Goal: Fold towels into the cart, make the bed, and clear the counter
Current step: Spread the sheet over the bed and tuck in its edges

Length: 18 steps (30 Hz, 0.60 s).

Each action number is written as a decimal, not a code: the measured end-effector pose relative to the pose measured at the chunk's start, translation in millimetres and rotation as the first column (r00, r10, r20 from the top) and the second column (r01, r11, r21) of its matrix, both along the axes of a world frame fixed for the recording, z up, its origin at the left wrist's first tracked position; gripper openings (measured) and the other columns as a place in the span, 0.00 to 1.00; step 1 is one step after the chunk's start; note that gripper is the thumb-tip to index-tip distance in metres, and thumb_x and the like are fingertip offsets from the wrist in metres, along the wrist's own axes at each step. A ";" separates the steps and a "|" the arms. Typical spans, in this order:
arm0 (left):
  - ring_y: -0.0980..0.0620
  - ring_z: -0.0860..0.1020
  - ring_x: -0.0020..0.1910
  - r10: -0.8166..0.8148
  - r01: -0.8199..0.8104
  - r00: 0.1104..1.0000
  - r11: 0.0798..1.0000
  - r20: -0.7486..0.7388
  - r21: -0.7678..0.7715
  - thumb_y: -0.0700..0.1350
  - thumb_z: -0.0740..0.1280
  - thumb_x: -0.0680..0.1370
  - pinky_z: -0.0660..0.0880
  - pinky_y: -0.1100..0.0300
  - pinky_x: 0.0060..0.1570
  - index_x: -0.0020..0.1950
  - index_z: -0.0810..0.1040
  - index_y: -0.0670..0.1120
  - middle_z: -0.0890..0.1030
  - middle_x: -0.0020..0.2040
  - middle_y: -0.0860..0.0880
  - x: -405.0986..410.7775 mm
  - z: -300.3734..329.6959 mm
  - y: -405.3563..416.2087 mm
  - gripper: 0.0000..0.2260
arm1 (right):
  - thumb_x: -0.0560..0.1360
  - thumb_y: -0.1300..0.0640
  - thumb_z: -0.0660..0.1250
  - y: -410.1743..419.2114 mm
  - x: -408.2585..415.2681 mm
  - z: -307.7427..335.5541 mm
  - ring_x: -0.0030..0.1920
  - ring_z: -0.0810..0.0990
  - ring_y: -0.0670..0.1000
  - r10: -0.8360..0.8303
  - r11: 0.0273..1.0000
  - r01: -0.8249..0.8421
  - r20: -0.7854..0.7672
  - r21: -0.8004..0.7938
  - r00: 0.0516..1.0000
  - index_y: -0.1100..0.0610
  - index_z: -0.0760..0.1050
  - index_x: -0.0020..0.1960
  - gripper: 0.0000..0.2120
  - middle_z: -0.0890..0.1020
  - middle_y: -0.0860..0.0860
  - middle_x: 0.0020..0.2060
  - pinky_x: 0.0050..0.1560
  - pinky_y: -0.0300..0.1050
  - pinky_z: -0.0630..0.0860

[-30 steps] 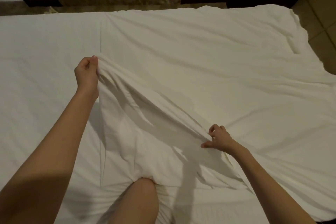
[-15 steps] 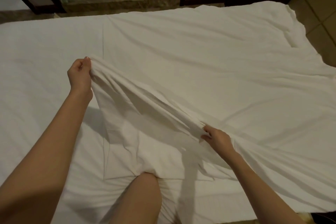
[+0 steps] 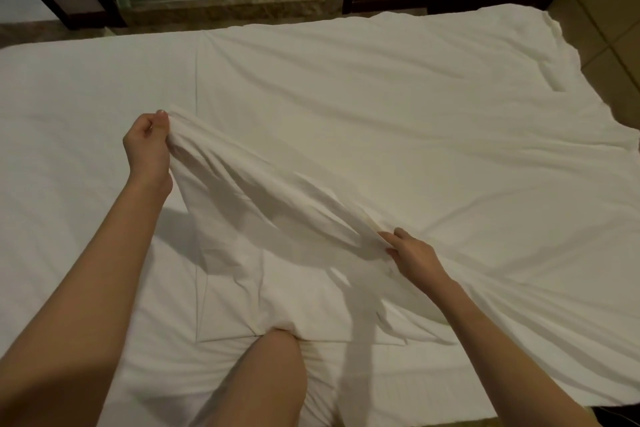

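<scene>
Bed (image 3: 69, 107) fills most of the view, its left part covered in flat white fabric, with a loose white sheet (image 3: 381, 121) spread over the middle and right. The left hand (image 3: 147, 146) is raised above the mattress left of centre, its fingers curled tight around a bunched corner of the sheet, so the cloth hangs down and to the right from that grip in a taut ridge. The ridge runs diagonally toward the near right and ends at the right hand (image 3: 414, 251), which lies low on the bed and pinches the fold between thumb and fingertips. Beneath the lifted ridge the sheet sags in a shadowed pocket toward a knee (image 3: 277, 360) resting on the near edge of the bed. To the right of the right hand the sheet lies wrinkled on the mattress, its far right corner drooping over the edge above the tiled floor (image 3: 606, 28).
</scene>
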<state>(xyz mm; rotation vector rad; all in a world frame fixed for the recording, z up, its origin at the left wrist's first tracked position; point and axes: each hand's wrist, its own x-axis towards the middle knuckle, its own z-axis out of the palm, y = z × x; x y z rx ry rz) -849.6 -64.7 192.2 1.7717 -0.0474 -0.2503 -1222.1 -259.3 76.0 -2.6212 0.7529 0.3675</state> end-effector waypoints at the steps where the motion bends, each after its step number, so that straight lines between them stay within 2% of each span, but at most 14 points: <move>1: 0.60 0.66 0.34 -0.002 0.002 1.000 1.000 0.002 0.000 0.46 0.61 0.81 0.65 0.67 0.36 0.36 0.69 0.49 0.68 0.34 0.53 0.5 -0.6 0.6 0.13 | 0.80 0.60 0.57 1.2 1.8 -1.7 0.38 0.74 0.54 -0.022 0.999 0.022 0.024 0.026 0.999 0.50 0.68 0.68 0.17 0.71 0.50 0.46 0.34 0.43 0.67; 5: 0.59 0.66 0.34 -0.012 0.012 1.000 1.000 0.000 0.004 0.46 0.61 0.81 0.65 0.67 0.37 0.36 0.70 0.49 0.68 0.35 0.53 2.5 -4.0 1.7 0.13 | 0.80 0.52 0.54 2.4 15.0 -8.5 0.35 0.70 0.48 -0.250 0.948 0.245 -0.001 0.203 0.968 0.51 0.66 0.70 0.19 0.68 0.44 0.41 0.40 0.43 0.68; 6: 0.60 0.66 0.34 -0.015 0.015 1.000 1.000 -0.002 0.004 0.46 0.61 0.81 0.65 0.67 0.37 0.36 0.70 0.49 0.68 0.35 0.53 2.5 -5.1 1.6 0.13 | 0.80 0.51 0.55 1.6 16.5 -8.6 0.35 0.70 0.46 -0.274 0.943 0.267 0.009 0.198 0.962 0.50 0.64 0.71 0.20 0.69 0.44 0.43 0.40 0.44 0.69; 8: 0.60 0.67 0.35 -0.024 0.024 1.000 1.000 -0.007 0.007 0.46 0.61 0.81 0.66 0.67 0.37 0.36 0.70 0.49 0.69 0.35 0.53 2.3 -6.4 1.1 0.13 | 0.79 0.58 0.60 -2.5 15.2 -10.7 0.36 0.75 0.51 -0.213 0.973 0.210 0.027 0.098 0.977 0.53 0.60 0.73 0.23 0.70 0.50 0.59 0.38 0.46 0.73; 9: 0.60 0.67 0.35 -0.028 0.028 1.000 1.000 -0.007 0.009 0.46 0.61 0.81 0.66 0.68 0.37 0.36 0.70 0.49 0.69 0.35 0.53 2.2 -6.4 0.9 0.13 | 0.78 0.61 0.62 -6.0 13.6 -12.1 0.38 0.77 0.56 -0.185 0.982 0.185 0.011 0.042 0.983 0.56 0.59 0.73 0.25 0.65 0.56 0.66 0.38 0.48 0.75; 11: 0.60 0.68 0.36 -0.035 0.035 0.999 0.999 -0.004 0.008 0.46 0.61 0.81 0.66 0.68 0.38 0.37 0.71 0.49 0.70 0.36 0.53 2.3 -6.0 0.3 0.12 | 0.79 0.61 0.61 -14.2 12.6 -12.9 0.45 0.79 0.61 -0.160 0.987 0.159 -0.056 -0.016 0.986 0.61 0.64 0.70 0.20 0.61 0.59 0.71 0.42 0.50 0.75; 13: 0.60 0.68 0.35 -0.043 0.043 0.999 0.999 -0.004 0.007 0.46 0.61 0.81 0.66 0.68 0.38 0.37 0.71 0.49 0.70 0.36 0.53 2.6 -5.4 -0.6 0.12 | 0.81 0.57 0.58 -17.9 13.3 -12.0 0.50 0.79 0.60 -0.161 0.987 0.156 -0.147 -0.041 0.976 0.62 0.69 0.63 0.14 0.65 0.55 0.70 0.44 0.49 0.76; 15: 0.60 0.67 0.35 -0.050 0.050 0.999 0.999 -0.002 0.009 0.46 0.61 0.81 0.66 0.68 0.37 0.37 0.71 0.49 0.69 0.35 0.53 1.6 -5.4 -1.2 0.13 | 0.82 0.53 0.55 -18.0 10.5 -12.7 0.53 0.79 0.57 -0.132 0.991 0.123 -0.230 -0.052 0.964 0.59 0.71 0.63 0.14 0.67 0.51 0.68 0.45 0.48 0.76; 18: 0.59 0.67 0.34 -0.046 0.046 0.999 0.999 -0.001 0.012 0.46 0.61 0.81 0.66 0.68 0.36 0.37 0.71 0.49 0.69 0.35 0.53 2.2 -6.3 -1.1 0.12 | 0.82 0.49 0.55 -18.0 0.7 -6.2 0.62 0.74 0.54 -0.213 0.977 0.214 -0.178 -0.015 0.961 0.54 0.74 0.63 0.16 0.68 0.47 0.71 0.50 0.48 0.74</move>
